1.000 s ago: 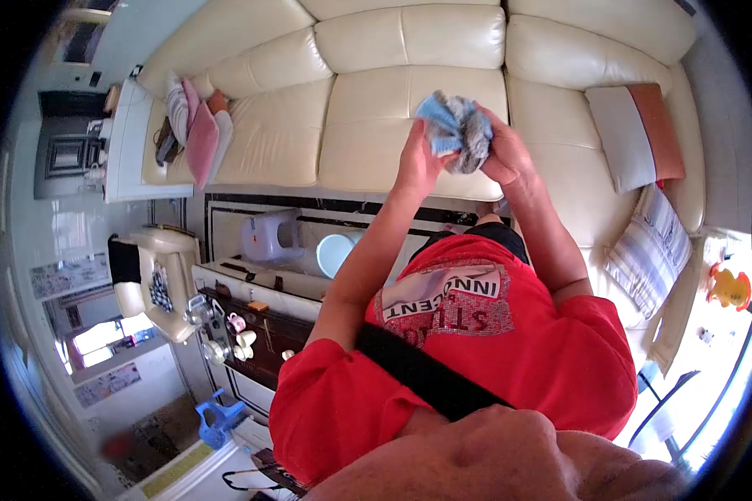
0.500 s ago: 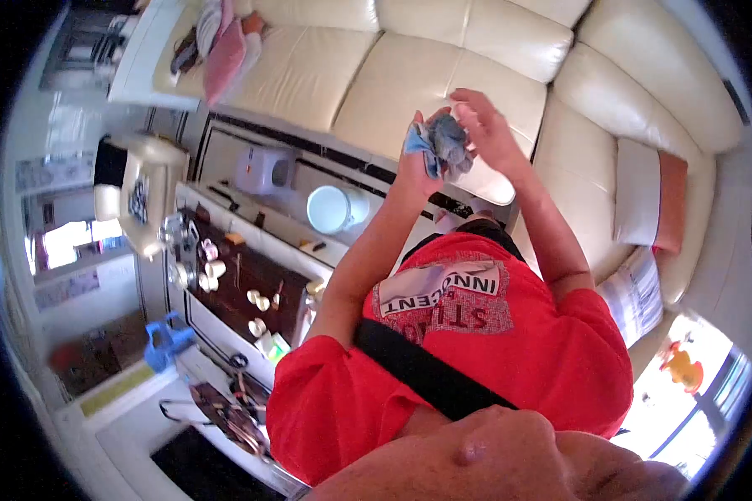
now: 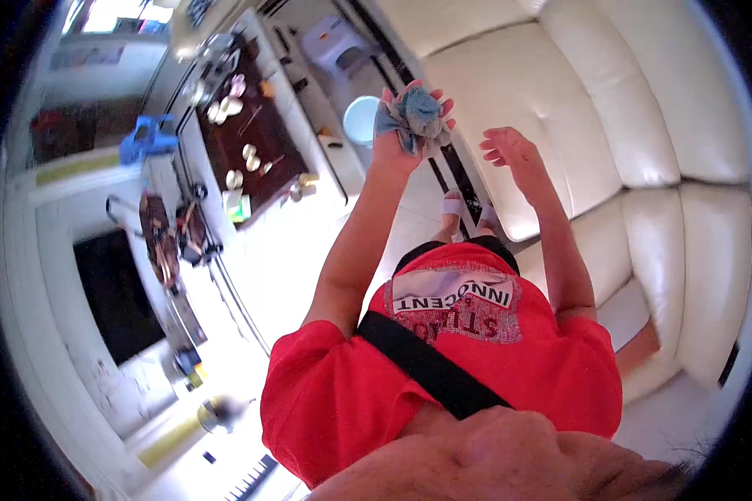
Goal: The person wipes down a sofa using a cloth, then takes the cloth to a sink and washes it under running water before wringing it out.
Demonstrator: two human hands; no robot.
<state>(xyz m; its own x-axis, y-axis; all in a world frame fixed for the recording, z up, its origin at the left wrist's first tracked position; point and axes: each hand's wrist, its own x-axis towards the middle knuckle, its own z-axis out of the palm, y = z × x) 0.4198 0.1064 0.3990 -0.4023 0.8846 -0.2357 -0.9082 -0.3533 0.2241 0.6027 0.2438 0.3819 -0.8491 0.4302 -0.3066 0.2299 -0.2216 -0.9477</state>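
A crumpled blue-grey cloth [image 3: 420,111] rests bunched in my left hand [image 3: 391,151], which is raised ahead of me with its fingers bent around the cloth's edges. My right hand [image 3: 512,154] is apart from the cloth, off to the right in front of the sofa. Its fingers are loosely curved and spread, with nothing in them. Just left of the held cloth, lower down on the floor, stands a pale blue bucket [image 3: 361,122].
A cream sofa [image 3: 522,108] runs along the right. To the left is a coffee table with a dark top [image 3: 259,150], carrying cups and small items. A plastic stool [image 3: 336,43] stands beyond the bucket. A blue stool [image 3: 148,140] is farther left.
My right hand has come away from the cloth toward the right. My left hand still holds the cloth, now more spread over the palm. The view has turned, so the room appears shifted.
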